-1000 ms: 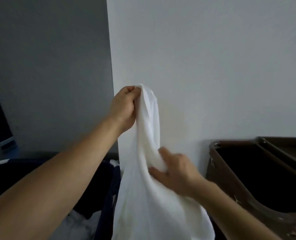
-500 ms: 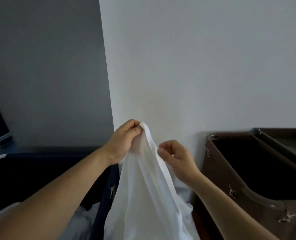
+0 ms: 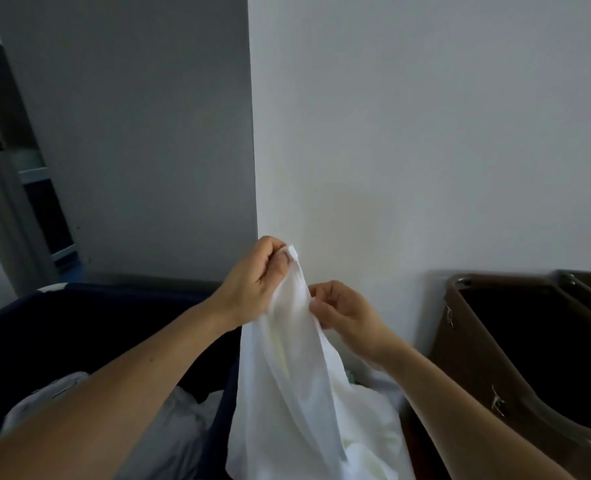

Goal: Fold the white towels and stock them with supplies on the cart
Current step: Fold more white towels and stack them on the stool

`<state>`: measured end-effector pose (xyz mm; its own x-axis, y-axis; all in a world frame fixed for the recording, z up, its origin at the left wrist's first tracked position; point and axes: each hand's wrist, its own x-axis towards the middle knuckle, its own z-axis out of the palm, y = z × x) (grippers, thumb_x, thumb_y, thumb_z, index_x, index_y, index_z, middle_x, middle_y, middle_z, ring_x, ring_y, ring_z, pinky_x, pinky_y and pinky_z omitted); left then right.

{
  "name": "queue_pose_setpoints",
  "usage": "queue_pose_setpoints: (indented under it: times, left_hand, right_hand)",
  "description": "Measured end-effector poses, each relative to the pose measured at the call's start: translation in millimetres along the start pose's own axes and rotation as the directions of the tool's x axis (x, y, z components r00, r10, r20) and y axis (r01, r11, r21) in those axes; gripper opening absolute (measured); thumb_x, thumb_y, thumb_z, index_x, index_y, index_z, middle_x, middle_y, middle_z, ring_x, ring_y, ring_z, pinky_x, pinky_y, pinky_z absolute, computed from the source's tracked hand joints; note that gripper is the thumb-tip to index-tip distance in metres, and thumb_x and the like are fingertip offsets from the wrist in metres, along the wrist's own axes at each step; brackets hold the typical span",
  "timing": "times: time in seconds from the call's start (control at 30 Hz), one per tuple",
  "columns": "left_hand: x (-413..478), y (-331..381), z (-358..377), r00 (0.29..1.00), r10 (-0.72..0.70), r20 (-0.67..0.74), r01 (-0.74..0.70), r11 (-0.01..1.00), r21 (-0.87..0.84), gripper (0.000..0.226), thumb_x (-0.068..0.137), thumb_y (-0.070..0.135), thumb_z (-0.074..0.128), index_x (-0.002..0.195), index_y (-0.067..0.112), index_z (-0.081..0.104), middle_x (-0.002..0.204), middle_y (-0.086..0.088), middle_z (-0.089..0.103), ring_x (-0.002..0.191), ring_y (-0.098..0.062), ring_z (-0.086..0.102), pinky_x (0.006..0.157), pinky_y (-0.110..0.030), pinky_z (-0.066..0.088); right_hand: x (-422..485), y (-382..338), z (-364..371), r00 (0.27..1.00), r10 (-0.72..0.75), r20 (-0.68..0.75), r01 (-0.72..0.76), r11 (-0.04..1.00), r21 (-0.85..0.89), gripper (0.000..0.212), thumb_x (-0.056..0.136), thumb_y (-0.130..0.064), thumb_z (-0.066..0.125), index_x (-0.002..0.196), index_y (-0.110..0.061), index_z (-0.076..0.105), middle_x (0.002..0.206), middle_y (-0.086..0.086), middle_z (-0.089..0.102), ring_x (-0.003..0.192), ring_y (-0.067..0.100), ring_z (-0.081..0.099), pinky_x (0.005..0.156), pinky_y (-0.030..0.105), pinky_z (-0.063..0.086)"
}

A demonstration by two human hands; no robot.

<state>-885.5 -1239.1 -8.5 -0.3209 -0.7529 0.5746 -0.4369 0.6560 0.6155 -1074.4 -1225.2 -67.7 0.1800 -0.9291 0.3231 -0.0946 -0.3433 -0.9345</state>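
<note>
Your left fingers curled tight, thumb pinning top corner of white towel. Your right fingers bent, pinching towel edge just below and to right. Left hand sits higher than right hand. Towel hangs from both grips, in front of white wall corner. Navy hamper at your left holds crumpled linen. Brown bin at your right.

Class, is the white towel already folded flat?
No, the white towel hangs unfolded from the left hand and right hand, which pinch its top edge.
</note>
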Motion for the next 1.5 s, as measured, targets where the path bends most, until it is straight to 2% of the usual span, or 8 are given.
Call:
queue_pose_setpoints:
  times: [0.13,0.27,0.47,0.8,1.07,1.2,1.27,1.5]
  left_hand:
    - [8.1,9.5,-7.5,0.997,0.074,-0.013,-0.073,0.997,0.028,0.019,0.105,0.016,0.041,0.104,0.001,0.053,0.073,0.004,0.051,0.06,-0.003,0.047,0.057,-0.013,0.036]
    - [27.2,5.8,-24.8,0.967,0.108,-0.231,-0.078,0.988,0.137,0.013,0.105,0.014,0.041,0.101,0.005,0.051,0.072,0.007,0.049,0.06,0.007,0.048,0.057,-0.01,0.035]
    - [56.8,-13.1,-34.2,0.954,0.056,-0.293,0.003,0.98,0.197,0.024,0.104,0.015,0.036,0.098,-0.004,0.049,0.074,-0.002,0.048,0.063,-0.015,0.044,0.062,-0.037,0.04]
    - [68.9,-13.4,-12.1,0.966,0.101,-0.239,-0.062,0.985,0.163,0.016,0.104,0.015,0.037,0.096,0.005,0.048,0.071,0.008,0.046,0.057,0.003,0.045,0.054,-0.017,0.036]
    - [70.2,-23.8,-20.3,0.965,0.086,-0.249,-0.032,0.976,0.215,0.019,0.103,0.016,0.037,0.09,0.006,0.046,0.068,0.007,0.044,0.058,-0.01,0.042,0.058,-0.034,0.039]
    - [68.5,-33.8,-30.7,0.957,0.06,-0.284,0.006,0.974,0.227,0.025,0.103,0.017,0.037,0.098,-0.003,0.05,0.074,0.001,0.048,0.063,-0.013,0.046,0.063,-0.037,0.043]
    - [66.4,-40.2,-37.5,0.954,0.041,-0.295,0.029,0.973,0.23,0.026,0.103,0.018,0.036,0.095,-0.003,0.048,0.073,-0.001,0.047,0.061,-0.013,0.043,0.058,-0.032,0.039]
    - [63.1,-55.0,-50.3,0.94,-0.033,-0.34,0.123,0.961,0.248,0.027,0.102,0.015,0.033,0.075,0.011,0.035,0.063,0.004,0.034,0.052,-0.01,0.031,0.047,-0.023,0.024]
  right_hand:
    - [0.1,10.5,6.8,0.999,0.015,-0.041,-0.017,0.999,-0.05,0.015,0.09,-0.006,0.067,0.1,-0.014,0.059,0.083,0.002,0.068,0.069,0.013,0.058,0.064,0.028,0.047]
    - [-6.2,30.2,-0.4,0.994,0.015,-0.105,-0.06,0.899,-0.434,0.02,0.085,-0.018,0.07,0.088,-0.034,0.059,0.073,-0.015,0.064,0.061,-0.009,0.052,0.058,0.01,0.042]
    - [-25.0,46.5,-24.1,0.952,-0.212,-0.22,0.093,0.887,-0.452,0.023,0.094,-0.014,0.064,0.104,-0.034,0.058,0.082,-0.01,0.069,0.064,0.005,0.061,0.059,0.016,0.046]
    - [-41.7,74.6,-6.4,0.991,-0.097,-0.096,0.05,0.915,-0.4,0.036,0.091,-0.057,0.053,0.108,-0.031,0.071,0.1,-0.014,0.064,0.095,0.001,0.062,0.084,0.019,0.045]
    - [-66.7,92.6,12.4,0.974,-0.208,-0.087,0.103,0.752,-0.651,0.04,0.094,-0.04,0.059,0.07,-0.008,0.057,0.079,-0.001,0.052,0.069,0.013,0.049,0.061,0.027,0.038]
    - [-65.0,103.1,-0.2,0.943,-0.036,-0.33,-0.072,0.948,-0.31,0.04,0.093,-0.018,0.067,0.055,-0.029,0.059,0.072,-0.006,0.047,0.062,0.002,0.048,0.059,0.016,0.034]
    - [-65.3,110.3,-11.5,0.936,0.023,-0.351,-0.114,0.964,-0.239,0.033,0.093,-0.014,0.066,0.06,-0.018,0.066,0.071,-0.002,0.047,0.062,0.001,0.047,0.06,0.018,0.035]
    - [-71.8,124.5,-15.6,0.953,-0.211,-0.216,0.025,0.767,-0.642,0.017,0.092,-0.021,0.068,0.075,-0.015,0.067,0.076,-0.013,0.053,0.067,0.001,0.051,0.064,0.019,0.043]
